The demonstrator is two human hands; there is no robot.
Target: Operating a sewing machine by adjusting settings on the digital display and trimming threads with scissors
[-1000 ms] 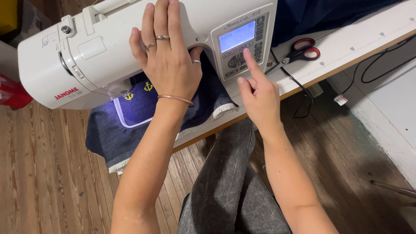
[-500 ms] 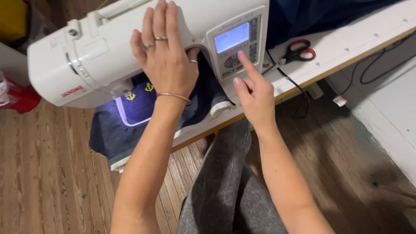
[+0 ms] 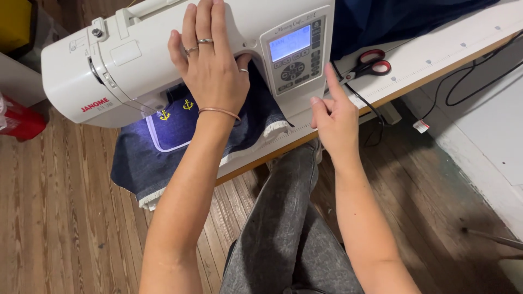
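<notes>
A white sewing machine (image 3: 114, 60) stands on a white table (image 3: 436, 54). My left hand (image 3: 210, 62) lies flat on the machine's arm, fingers spread, wearing rings and a thin bracelet. Beneath the arm, dark blue denim (image 3: 141, 158) with a white hoop and two yellow anchor motifs (image 3: 175, 110) lies under the needle. My right hand (image 3: 335, 117) hovers just right of the machine's control panel (image 3: 294, 54), index finger pointing up and the other fingers curled, touching nothing. The panel's blue screen is lit.
Red-handled scissors (image 3: 372, 62) lie on the table right of the machine, next to dark blue cloth (image 3: 392, 19). Black cables (image 3: 468, 81) hang off the table edge. My grey-trousered legs (image 3: 289, 228) are below, over a wooden floor. A red object (image 3: 22, 121) sits at the left.
My right index finger was pressing a button on the control panel; it has lifted off and moved right of the panel. My left hand has stayed on the machine.
</notes>
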